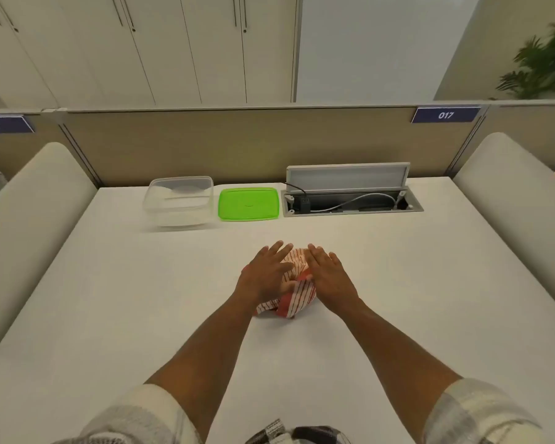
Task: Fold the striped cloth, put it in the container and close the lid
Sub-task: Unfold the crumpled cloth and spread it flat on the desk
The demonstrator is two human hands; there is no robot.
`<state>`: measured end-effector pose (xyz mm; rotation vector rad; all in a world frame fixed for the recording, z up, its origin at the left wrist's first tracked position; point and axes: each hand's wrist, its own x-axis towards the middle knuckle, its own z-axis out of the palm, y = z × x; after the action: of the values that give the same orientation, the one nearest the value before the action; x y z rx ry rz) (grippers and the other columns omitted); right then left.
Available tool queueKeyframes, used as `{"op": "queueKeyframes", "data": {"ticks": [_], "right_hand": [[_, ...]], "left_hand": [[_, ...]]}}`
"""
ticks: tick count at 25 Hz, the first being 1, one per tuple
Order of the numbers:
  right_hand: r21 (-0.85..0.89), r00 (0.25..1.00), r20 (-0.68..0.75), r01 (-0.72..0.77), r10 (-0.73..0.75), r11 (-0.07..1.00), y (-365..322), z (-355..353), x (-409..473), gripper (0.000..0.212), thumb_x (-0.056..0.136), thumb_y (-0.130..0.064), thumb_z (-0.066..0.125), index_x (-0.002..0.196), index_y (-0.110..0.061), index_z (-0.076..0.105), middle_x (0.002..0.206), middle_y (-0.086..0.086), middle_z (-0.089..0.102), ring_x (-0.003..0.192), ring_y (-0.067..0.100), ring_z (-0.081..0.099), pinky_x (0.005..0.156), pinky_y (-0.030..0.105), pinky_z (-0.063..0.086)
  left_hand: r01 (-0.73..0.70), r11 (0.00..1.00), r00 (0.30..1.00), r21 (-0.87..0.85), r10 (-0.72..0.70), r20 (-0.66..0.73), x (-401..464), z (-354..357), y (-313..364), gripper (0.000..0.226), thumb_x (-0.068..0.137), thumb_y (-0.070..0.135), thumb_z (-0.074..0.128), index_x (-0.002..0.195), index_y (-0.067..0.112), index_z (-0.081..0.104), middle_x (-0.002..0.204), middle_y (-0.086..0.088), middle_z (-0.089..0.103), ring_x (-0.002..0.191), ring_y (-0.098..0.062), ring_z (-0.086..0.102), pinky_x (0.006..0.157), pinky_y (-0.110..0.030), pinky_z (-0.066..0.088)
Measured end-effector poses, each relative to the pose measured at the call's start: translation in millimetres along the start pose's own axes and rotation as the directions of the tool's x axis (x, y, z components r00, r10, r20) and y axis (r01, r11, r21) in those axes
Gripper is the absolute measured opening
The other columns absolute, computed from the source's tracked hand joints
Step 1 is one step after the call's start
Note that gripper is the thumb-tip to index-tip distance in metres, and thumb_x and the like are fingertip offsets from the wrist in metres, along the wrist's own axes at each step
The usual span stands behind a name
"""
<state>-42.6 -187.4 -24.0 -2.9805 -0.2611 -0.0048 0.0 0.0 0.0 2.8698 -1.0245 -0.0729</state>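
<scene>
Here the left hand (265, 277) and right hand (329, 274) lie spread, palms down, on either side of the striped cloth (297, 291), which sits bunched in a lump mid-bench (141, 299). It likely needs spreading flat before any fold will hold, with edges matched. Beyond, the clear container (178, 200) stands open, its green lid (248, 204) just beside it on the right.

Bright even light, wide-angle edge distortion
</scene>
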Motion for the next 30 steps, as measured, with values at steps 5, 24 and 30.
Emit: {"op": "queueKeyframes", "data": {"ticks": [5, 24, 30], "right_hand": [[-0.034, 1.0, 0.026, -0.004, 0.005, 0.999, 6, 3, 1, 0.055, 0.103, -0.021, 0.036, 0.153, -0.012, 0.016, 0.163, 0.01, 0.012, 0.15, 0.025, 0.008, 0.122, 0.041, 0.004], [0.262, 0.964, -0.234, -0.063, 0.127, 0.963, 17, -24, 33, 0.015, 0.095, -0.032, 0.052, 0.095, -0.018, 0.057, 0.091, 0.004, 0.066, 0.083, 0.022, 0.058, 0.076, 0.039, 0.052], [0.344, 0.951, -0.187, -0.172, 0.247, 0.923, 34, -46, 43, 0.021, 0.097, -0.038, 0.05, 0.098, -0.021, 0.062, 0.09, -0.002, 0.069, 0.076, 0.017, 0.065, 0.073, 0.032, 0.057]], "left_hand": [[0.06, 0.995, 0.998, 0.083, -0.057, -0.033, 5, 10, 10, 0.05, 0.084, 0.059, 0.053, 0.115, 0.023, 0.069, 0.16, -0.003, 0.027, 0.15, -0.026, 0.014, 0.119, -0.051, 0.019], [0.173, 0.87, 0.906, -0.461, -0.325, -0.272, 41, -42, 12, 0.008, 0.097, 0.022, 0.039, 0.098, 0.017, 0.045, 0.072, -0.001, 0.057, 0.064, -0.024, 0.055, 0.059, -0.034, 0.041], [0.126, 0.909, 0.889, -0.397, -0.281, -0.362, 50, -104, -28, 0.013, 0.098, 0.027, 0.047, 0.105, 0.019, 0.054, 0.086, -0.011, 0.07, 0.076, -0.033, 0.063, 0.065, -0.04, 0.051]]}}
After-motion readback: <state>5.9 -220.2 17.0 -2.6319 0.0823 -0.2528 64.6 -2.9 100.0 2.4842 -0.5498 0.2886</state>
